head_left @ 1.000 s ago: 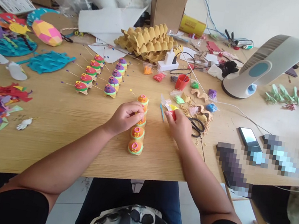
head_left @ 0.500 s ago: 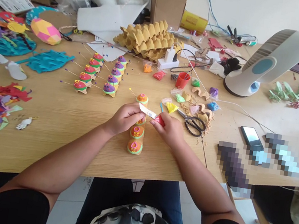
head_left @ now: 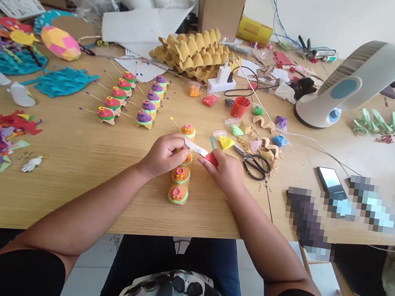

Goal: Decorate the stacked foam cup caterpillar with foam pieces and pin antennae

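My right hand (head_left: 226,172) is closed round the red handle of a utility knife (head_left: 197,148), its pale blade pointing left. The fingers of my left hand (head_left: 164,155) are pinched close to the slanted blade end. Whatever is between them is too small to make out. Under both hands stands an orange egg-carton caterpillar (head_left: 180,174) with green clay bands, pink rings and small yellow features. My hands partly hide its middle humps. A yellow-tipped feeler (head_left: 173,121) sticks out from its far end.
Left of centre stand red caterpillars (head_left: 112,101) and purple caterpillars (head_left: 147,106). Black scissors (head_left: 256,166) lie right of my right hand, near a yellow clay bag (head_left: 225,143) and a red cup (head_left: 240,107). Egg trays (head_left: 193,51) and a white lamp-like device (head_left: 355,85) are farther back.
The knife blade has tilted slightly, showing a narrower face. Both hands keep nearly the same place and grip.
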A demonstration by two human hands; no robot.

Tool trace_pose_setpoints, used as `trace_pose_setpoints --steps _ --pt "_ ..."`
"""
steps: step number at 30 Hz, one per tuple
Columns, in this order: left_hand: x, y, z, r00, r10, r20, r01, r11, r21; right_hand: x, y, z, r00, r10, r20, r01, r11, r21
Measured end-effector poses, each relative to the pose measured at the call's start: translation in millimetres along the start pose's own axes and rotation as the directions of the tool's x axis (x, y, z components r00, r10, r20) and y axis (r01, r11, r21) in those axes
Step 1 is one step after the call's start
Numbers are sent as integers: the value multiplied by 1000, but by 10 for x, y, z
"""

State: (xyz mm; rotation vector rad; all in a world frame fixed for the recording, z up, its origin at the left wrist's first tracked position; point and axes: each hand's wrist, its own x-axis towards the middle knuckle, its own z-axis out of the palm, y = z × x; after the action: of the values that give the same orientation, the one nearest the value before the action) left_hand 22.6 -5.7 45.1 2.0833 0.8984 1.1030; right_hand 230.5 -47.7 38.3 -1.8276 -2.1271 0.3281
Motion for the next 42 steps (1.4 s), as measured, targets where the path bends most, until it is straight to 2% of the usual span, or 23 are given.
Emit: trace_pose_setpoints --steps 3,5,7,9,12,14,16,21,26,31,37,42 --pt "3 3 -12 999 -28 20 29 999 -46 50 84 -9 995 95 -25 -94 995 11" --pt "1 14 -20 999 -30 23 33 994 -102 88 176 -38 972 230 -55 -229 973 35" --pt "0 26 -24 999 -32 16 34 989 -142 107 244 -71 951 291 -106 -286 956 62" --pt "2 32 -22 999 -43 22 45 988 -145 96 245 -85 963 245 -108 -237 968 87" --pt "1 33 -15 995 -72 62 79 989 -122 42 136 -61 995 71 -64 -64 992 106" --pt "-7 33 -9 994 -83 77 91 990 -108 9 54 -33 999 -18 -32 21 995 97" --pt "-18 34 -5 992 -82 95 92 990 -104 -6 6 -13 998 -57 -8 57 995 85" --pt "-31 50 -8 985 -69 159 85 992 -97 5 19 -5 998 -55 11 54 995 85" --pt "-29 40 -15 997 22 73 -21 1000 -12 3 46 -9 999 -50 2 50 995 85" --pt "-33 1 -12 991 132 7 -132 988 80 -14 35 -9 999 -49 -17 50 996 73" --pt "-35 12 -12 992 128 22 -129 990 65 -26 19 -7 997 -66 -25 67 996 52" --pt "-42 83 -4 988 134 78 -138 989 52 -8 54 -41 996 30 -87 -26 998 50"
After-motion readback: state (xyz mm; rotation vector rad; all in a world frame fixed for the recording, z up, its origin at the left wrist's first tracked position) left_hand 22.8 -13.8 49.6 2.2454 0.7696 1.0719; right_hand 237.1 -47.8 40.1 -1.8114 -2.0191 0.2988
